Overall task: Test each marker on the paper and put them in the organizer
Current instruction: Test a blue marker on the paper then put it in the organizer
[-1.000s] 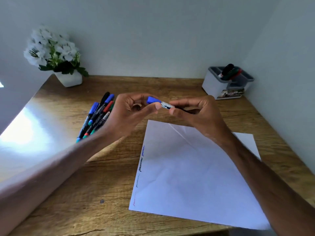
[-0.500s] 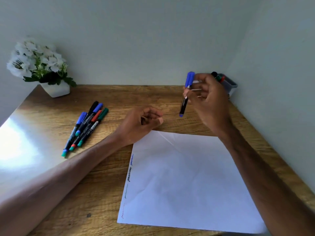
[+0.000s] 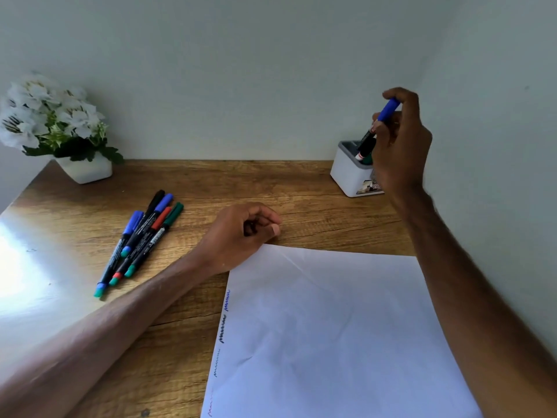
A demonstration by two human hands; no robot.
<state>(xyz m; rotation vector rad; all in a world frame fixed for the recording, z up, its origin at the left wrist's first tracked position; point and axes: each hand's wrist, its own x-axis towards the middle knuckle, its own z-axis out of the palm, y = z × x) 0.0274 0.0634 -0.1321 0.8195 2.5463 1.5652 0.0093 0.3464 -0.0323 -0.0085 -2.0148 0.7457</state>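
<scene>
While held capped over the organizer [image 3: 346,173], blue-capped marker [image 3: 387,111]: black barrel, blue cap uppermost, tilted, lower end pointing down into a rear compartment; contact with the contents not discernible.
Right hand [image 3: 401,146]: raised above the organizer, fingers closed around the marker's upper barrel and cap.
Left hand [image 3: 241,233]: resting on the desk [image 3: 271,188] at the paper's far-left corner, fingers loosely curled, holding nothing visible.
Organizer: white box with grey rim, far right against the wall; already containing at least two markers, red and green parts showing, exact count hidden by the hand.
Paper [image 3: 331,327]: white sheet, creased, near edge of desk; column of short test squiggles [image 3: 223,324] along its left margin, red nearest, then dark ones, blue farthest.
Loose markers [image 3: 141,239]: cluster of about five lying on the desk to the left, well apart from the paper; blue, black, red and green caps; judged untested and still to do.
Progress, as judged: roughly under halfway; current item at the depositing step.
Potted white flowers [image 3: 57,125]: far-left corner, uninvolved.
</scene>
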